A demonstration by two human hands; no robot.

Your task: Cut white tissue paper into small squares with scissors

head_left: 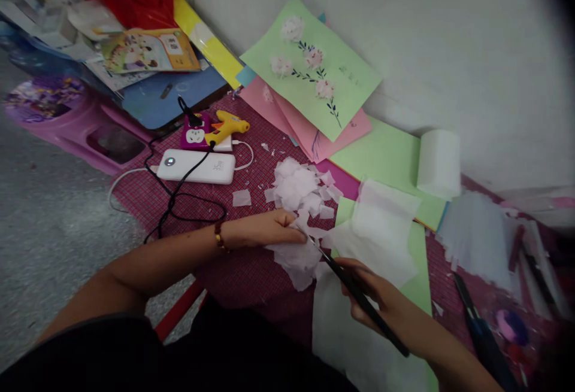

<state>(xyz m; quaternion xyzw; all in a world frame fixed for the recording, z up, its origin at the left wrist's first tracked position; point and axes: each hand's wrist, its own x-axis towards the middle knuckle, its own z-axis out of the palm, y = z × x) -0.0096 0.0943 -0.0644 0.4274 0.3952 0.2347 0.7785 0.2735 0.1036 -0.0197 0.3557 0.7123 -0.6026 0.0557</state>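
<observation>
Item, left hand (pixel 281 228): yours, fingers and thumb pinched on thin white tissue (pixel 296 263), the loose part hanging below toward your body.
Item, right hand (pixel 375 296): yours, closed around a slim black tool (pixel 366 305); its exact type cannot be told.
Alignment: the tool's long axis slants away from you and leftward, its rear end by your right wrist, its narrow tip at the tissue beside your left thumb. Whether the tip touches is too blurred to tell. The pinched tissue thus lies ahead and to the left of your right hand.
Item, pile of white paper pieces (pixel 294 182): on the bench (pixel 251 284), just beyond your left hand, which is the nearer of the two.
Item, white sheets (pixel 381 224): beyond your right hand, partly over green paper (pixel 377 146).
</observation>
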